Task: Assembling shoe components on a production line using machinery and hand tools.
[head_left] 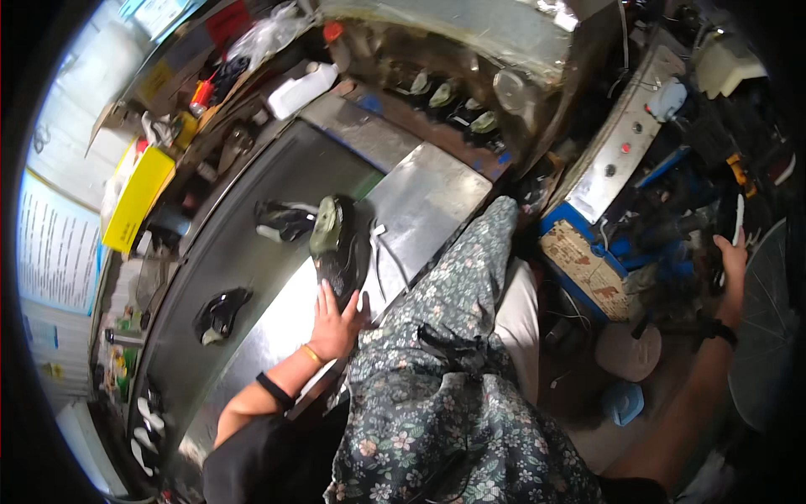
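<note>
A black and pale-green shoe upper (336, 245) lies on the metal plate beside the dark conveyor belt. My left hand (332, 326) is at its near end, fingers stretched out and apart, touching it rather than gripping it. A second black upper (284, 220) lies just left of it on the belt, and another dark upper (222, 314) rests nearer. A thin lace-like strip (383, 260) lies on the plate to the right. Far out at the right, my right hand (732, 257) is closed round a dark piece with a white edge (739, 220), perhaps a shoe; its kind is unclear.
A machine's control panel (621, 139) with buttons stands to the right, above a blue-framed board (588, 260). More shoes (449, 99) sit beyond the bench. At the left are a yellow box (138, 200) and a white bottle (302, 91). A round pale tub (628, 351) stands below right.
</note>
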{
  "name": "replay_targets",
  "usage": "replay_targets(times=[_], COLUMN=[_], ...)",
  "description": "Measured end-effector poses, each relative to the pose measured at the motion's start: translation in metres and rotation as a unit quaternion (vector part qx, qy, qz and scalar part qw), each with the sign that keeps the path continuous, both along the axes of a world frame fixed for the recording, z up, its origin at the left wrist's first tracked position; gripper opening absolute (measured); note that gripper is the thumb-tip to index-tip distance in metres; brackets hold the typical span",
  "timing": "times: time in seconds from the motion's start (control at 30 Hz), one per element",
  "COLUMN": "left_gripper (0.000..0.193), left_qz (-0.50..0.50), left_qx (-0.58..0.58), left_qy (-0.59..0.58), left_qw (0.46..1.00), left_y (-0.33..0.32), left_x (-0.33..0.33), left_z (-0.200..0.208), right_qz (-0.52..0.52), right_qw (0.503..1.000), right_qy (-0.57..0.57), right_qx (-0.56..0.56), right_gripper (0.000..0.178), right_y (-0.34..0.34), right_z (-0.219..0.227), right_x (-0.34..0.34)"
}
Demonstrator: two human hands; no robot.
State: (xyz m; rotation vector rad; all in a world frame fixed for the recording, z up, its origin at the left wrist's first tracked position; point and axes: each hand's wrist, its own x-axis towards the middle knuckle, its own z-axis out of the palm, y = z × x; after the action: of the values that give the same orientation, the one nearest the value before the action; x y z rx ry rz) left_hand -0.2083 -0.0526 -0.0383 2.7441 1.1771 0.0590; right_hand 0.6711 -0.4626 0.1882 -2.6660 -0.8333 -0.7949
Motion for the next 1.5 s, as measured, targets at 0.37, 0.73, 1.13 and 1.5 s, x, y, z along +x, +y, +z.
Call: replay_targets(times=[0.37, 0.73, 1.13, 1.5], left_gripper=[0.044, 0.113, 0.077, 0.059], left_qz=[-0.016, 0.019, 0.185, 0.312], left_qx=[-0.523, -0.827, -0.393, -0.012], left_qy=[-0.418, -0.398, -0.548, -0.246], left_qw=[0.742, 0.397, 0.715, 0.918], left_y=[0.029, 0.117, 0.271, 0.507], left_x=[0.14, 0.118, 0.099, 0.177], left_z=[0.146, 0.221, 0.111, -0.002], right_qz=[0.381, 0.681, 0.473, 0.195], right_qw=[0.916, 0.71, 0.84, 0.876], right_qy=[-0.037, -0.138, 0.265, 0.436], right_qx=[0.117, 0.118, 0.011, -0.068], right_gripper=[0.082, 0.052, 0.043, 0.024], right_y=[0.267, 0.37, 0.327, 0.231], right_z=[-0.01, -0.053, -0.151, -0.189], right_x=[-0.378, -0.494, -0.439, -0.471])
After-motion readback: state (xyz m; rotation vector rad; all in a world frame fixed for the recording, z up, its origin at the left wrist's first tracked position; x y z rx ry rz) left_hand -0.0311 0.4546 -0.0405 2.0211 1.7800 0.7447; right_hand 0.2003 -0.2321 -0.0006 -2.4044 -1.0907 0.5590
